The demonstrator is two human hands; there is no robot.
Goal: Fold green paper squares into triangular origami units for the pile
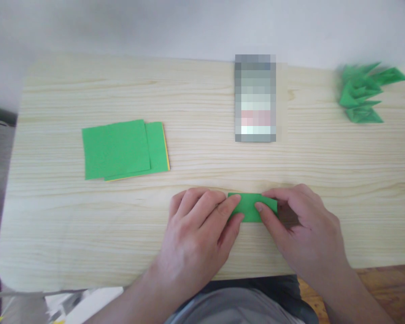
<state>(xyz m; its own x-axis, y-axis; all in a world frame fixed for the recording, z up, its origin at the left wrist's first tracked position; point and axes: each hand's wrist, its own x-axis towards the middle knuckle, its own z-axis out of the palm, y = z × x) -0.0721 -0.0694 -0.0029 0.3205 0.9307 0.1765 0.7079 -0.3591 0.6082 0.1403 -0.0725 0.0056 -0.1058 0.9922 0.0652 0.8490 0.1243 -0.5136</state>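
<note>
A narrow folded strip of green paper [249,208] lies on the table near its front edge, between my two hands. My left hand [202,220] presses on its left end, with index finger and thumb on the paper and the other fingers curled beside it. At the right end my right hand [303,225] pinches the paper between thumb and index finger. The corner there is folded or slanted at the top. Part of the strip's left end is hidden beneath my left fingers.
A stack of green paper sheets [118,150] with a yellow edge lies at the left of the wooden table [195,157]. A blurred-out phone-like rectangle [255,99] is at the back. Several folded green paper pieces [362,94] are grouped at the back right, near the wall [175,27].
</note>
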